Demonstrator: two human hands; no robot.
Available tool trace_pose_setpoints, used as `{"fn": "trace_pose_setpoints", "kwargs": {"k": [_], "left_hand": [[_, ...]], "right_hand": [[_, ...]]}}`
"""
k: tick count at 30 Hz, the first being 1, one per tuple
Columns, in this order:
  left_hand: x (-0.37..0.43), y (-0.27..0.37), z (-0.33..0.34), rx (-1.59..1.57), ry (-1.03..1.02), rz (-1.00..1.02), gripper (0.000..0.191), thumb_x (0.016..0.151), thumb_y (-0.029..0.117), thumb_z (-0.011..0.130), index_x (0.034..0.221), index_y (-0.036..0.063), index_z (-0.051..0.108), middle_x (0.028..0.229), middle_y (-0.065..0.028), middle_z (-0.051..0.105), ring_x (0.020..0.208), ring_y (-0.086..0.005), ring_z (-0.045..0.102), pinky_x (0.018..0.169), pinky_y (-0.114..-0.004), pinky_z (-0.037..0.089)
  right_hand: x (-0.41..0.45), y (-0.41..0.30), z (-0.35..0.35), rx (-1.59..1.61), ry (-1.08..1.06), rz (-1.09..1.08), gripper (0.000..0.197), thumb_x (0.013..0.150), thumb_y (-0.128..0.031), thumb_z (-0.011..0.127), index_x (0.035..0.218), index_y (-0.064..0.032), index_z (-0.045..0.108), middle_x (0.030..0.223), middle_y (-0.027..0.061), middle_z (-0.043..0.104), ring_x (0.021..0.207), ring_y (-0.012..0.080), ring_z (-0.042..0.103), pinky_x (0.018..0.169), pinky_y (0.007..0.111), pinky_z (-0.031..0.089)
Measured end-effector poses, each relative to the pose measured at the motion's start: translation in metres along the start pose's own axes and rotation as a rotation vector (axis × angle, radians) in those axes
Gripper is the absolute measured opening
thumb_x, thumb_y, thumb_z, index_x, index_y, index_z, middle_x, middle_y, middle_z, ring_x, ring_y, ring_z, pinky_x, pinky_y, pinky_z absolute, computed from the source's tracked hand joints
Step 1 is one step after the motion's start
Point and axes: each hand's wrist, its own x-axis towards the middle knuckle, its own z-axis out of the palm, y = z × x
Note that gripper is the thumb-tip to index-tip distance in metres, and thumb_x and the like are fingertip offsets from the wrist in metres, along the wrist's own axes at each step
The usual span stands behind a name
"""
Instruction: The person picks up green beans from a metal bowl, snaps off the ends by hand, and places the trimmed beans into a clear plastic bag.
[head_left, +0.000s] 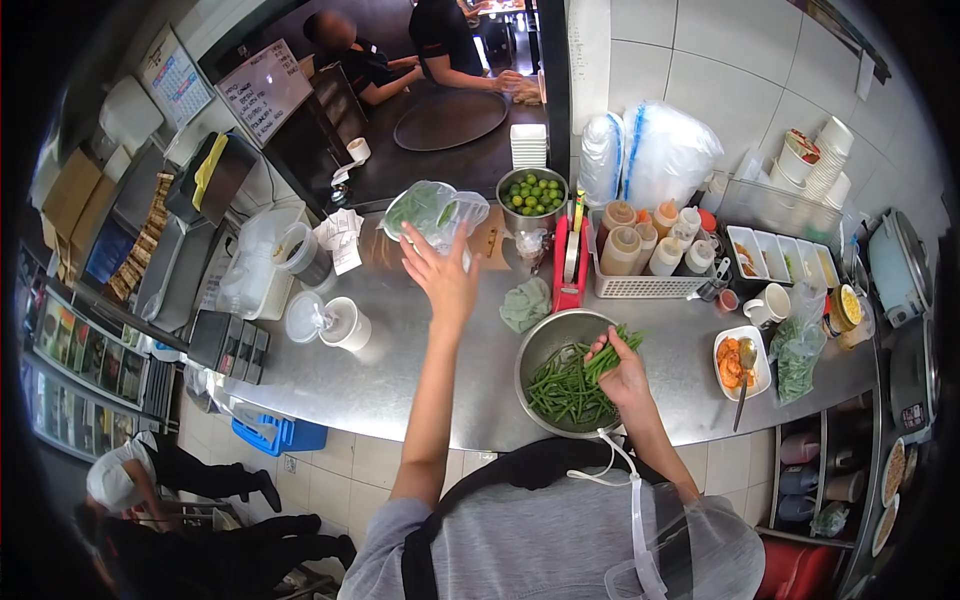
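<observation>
My right hand (626, 379) grips a bunch of cut green beans (600, 364) over the right side of a metal bowl (528, 330). More green beans (570, 397) lie in that bowl, near the counter's front edge. Farther forward, my left hand (442, 281) is stretched out with its fingers spread and nothing in them. Its fingertips overlap a clear plastic bag (469, 206) of green leaves in the picture; whether they touch it, I cannot tell. The bag lies on a white-rimmed container (391, 229), mostly covered by it.
Beyond the bowl stand a red tape dispenser (564, 277), a green cloth (525, 304) and a metal pot (525, 219) of green citrus. A basket (652, 286) of sauce bottles and a dish (759, 375) of orange food are rightward. White tubs (349, 322) stand left. People are nearby.
</observation>
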Motion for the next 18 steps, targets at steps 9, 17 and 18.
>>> {"fn": "trace_pose_setpoints", "kwargs": {"k": [9,17,18], "left_hand": [[0.063,-0.061,0.013,0.089,-0.120,-0.115,0.051,0.079,0.038,0.061,0.119,0.0063,0.053,0.130,-0.0108,0.047,0.111,-0.0367,0.046,0.088,-0.052,0.037],[0.096,-0.038,-0.064,-0.031,0.177,-0.044,0.027,0.083,0.022,0.059,0.100,0.0030,0.064,0.101,-0.0124,0.063,0.081,-0.0273,0.060,0.072,-0.037,0.046],[0.092,-0.025,-0.077,-0.101,0.188,-0.103,0.025,0.083,0.021,0.059,0.100,0.0032,0.065,0.100,-0.0125,0.064,0.073,-0.0252,0.060,0.067,-0.034,0.046]], "right_hand": [[0.000,0.001,-0.010,0.065,-0.030,0.030,0.009,0.090,-0.019,0.053,0.091,-0.0102,0.054,0.079,0.0020,0.055,0.071,0.0147,0.053,0.069,0.033,0.045],[-0.007,-0.002,-0.001,0.036,-0.036,-0.011,0.010,0.088,-0.018,0.056,0.097,-0.0135,0.056,0.081,0.0014,0.056,0.075,0.0153,0.055,0.072,0.034,0.046],[-0.007,-0.002,-0.002,0.042,-0.030,-0.014,0.010,0.088,-0.018,0.056,0.097,-0.0135,0.056,0.081,0.0014,0.056,0.075,0.0153,0.055,0.072,0.034,0.046]]}}
